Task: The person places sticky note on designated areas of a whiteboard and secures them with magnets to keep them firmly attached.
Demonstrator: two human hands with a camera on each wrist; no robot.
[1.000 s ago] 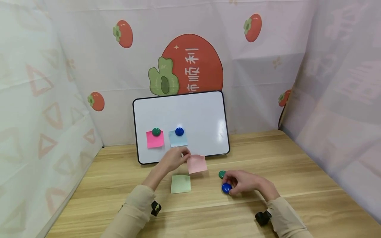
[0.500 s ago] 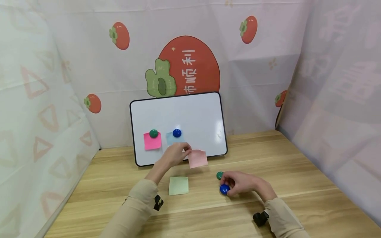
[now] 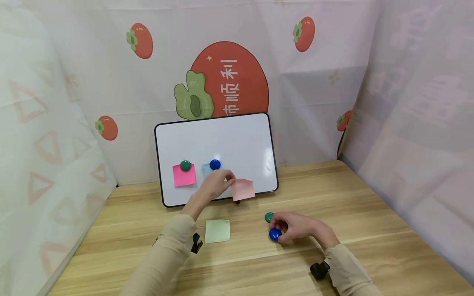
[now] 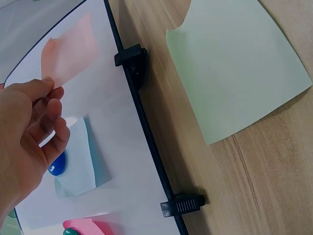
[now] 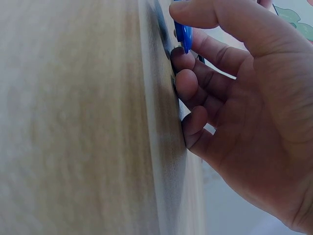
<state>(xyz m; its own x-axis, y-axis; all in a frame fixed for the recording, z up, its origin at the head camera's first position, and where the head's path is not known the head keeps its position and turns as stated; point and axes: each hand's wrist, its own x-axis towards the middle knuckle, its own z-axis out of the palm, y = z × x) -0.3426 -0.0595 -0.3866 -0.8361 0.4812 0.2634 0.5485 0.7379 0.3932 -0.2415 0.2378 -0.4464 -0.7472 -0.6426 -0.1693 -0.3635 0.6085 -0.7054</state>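
My left hand (image 3: 216,183) pinches a light pink sticky note (image 3: 243,189) by its upper left corner, in front of the lower part of the whiteboard (image 3: 237,139). In the left wrist view the pink note (image 4: 73,49) hangs from thumb and fingertip. Low over the table, my right hand (image 3: 298,227) holds a blue round magnet (image 3: 275,234) between thumb and fingers; the right wrist view shows the blue magnet (image 5: 184,36) edge-on. A green magnet (image 3: 269,217) lies just behind it. On the board, a green magnet (image 3: 185,165) holds a hot pink note (image 3: 184,176), and a blue magnet (image 3: 215,164) holds a light blue note (image 4: 78,156).
A pale green sticky note (image 3: 217,231) lies on the wooden table (image 3: 237,271), in front of the board. Black clip feet (image 4: 183,205) support the board's lower edge. White printed cloth (image 3: 314,94) walls the table at the back and sides.
My left hand has raised the light pink note from near the table to the board's lower edge, now overlapping the light blue note. The right hand stays at the blue magnet.
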